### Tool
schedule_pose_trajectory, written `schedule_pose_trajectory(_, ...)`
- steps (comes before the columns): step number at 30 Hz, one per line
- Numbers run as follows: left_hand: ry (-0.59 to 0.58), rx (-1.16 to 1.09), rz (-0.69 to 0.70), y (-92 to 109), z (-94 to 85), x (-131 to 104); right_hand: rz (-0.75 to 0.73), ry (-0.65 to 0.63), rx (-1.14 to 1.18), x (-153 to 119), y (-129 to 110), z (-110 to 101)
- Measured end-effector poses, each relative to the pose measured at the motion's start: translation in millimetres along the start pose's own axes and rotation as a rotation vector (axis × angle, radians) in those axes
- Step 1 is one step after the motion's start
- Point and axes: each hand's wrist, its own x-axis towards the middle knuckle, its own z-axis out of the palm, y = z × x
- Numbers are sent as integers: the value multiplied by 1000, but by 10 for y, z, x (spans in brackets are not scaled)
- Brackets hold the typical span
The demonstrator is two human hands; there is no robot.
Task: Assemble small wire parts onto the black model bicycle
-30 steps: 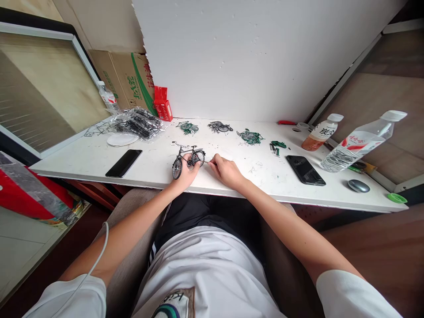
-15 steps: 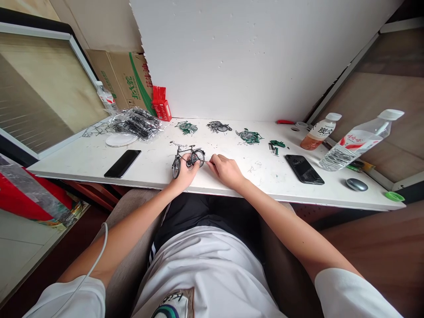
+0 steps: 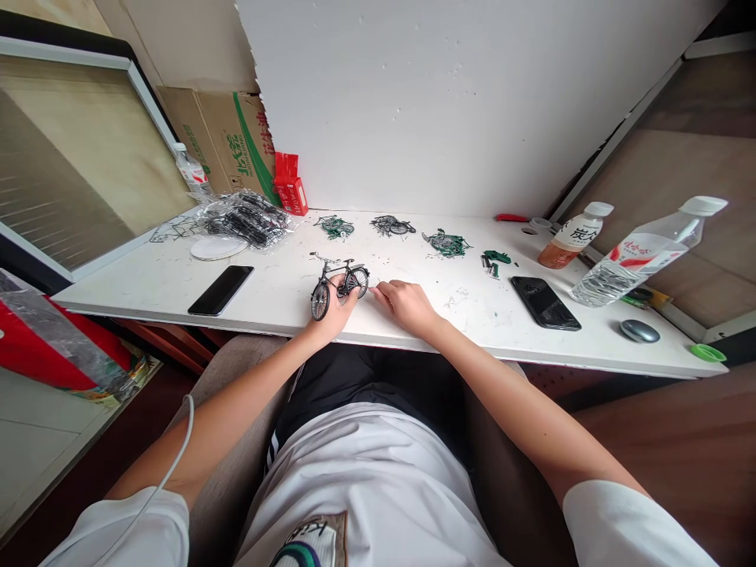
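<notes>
1. Compared with the frame just before, the miniature bicycle (image 3: 346, 276) sits slightly farther to my right over the worktop (image 3: 283, 279). The fingers of my right hand (image 3: 407, 305) now lie a little flatter than in the earliest frame.
2. My left hand (image 3: 332, 318) is closed around the miniature bicycle, with the thumb and fingers gripping low on the frame, near the pedals. The front wheel (image 3: 320, 302) points towards my left and the handlebar is up, so the bicycle stands roughly upright in my grip, near the front edge of the worktop.
3. My right hand is narrow, its fingertips drawn together just beside the rear wheel (image 3: 357, 283). There is a hint of something thin at the tips, but I can't tell whether I hold it or touch the wheel.
4. My left fingers and thumb hide the lower middle of the bicycle. Beyond my hands, the black parts pile (image 3: 393, 227) lies between two tangled green heaps (image 3: 447, 244), too fine to separate into pieces. My upper arms are cut off by the lower part of the view.
</notes>
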Motion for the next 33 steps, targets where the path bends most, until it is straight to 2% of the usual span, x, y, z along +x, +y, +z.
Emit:
schedule_pose_trajectory(7,-21,-41,-24,-47,-5,-10,108,-17,266,3,-53,36)
schedule_pose_trajectory(19,-29,-47,-34,86,-23,-14,226,26,669,10,-120,121)
schedule_pose_trajectory(24,-4,-51,-48,39,-9,4,206,57,576,1,-162,130)
schedule_pose_trajectory(27,1,-67,-61,84,-16,16,225,68,490,-15,-162,90)
schedule_pose_trajectory(30,22,-51,-86,169,-46,35,227,167,446,-11,-92,9)
schedule_pose_trajectory(33,46,13,-137,234,-77,52,202,283,419,27,98,-127)
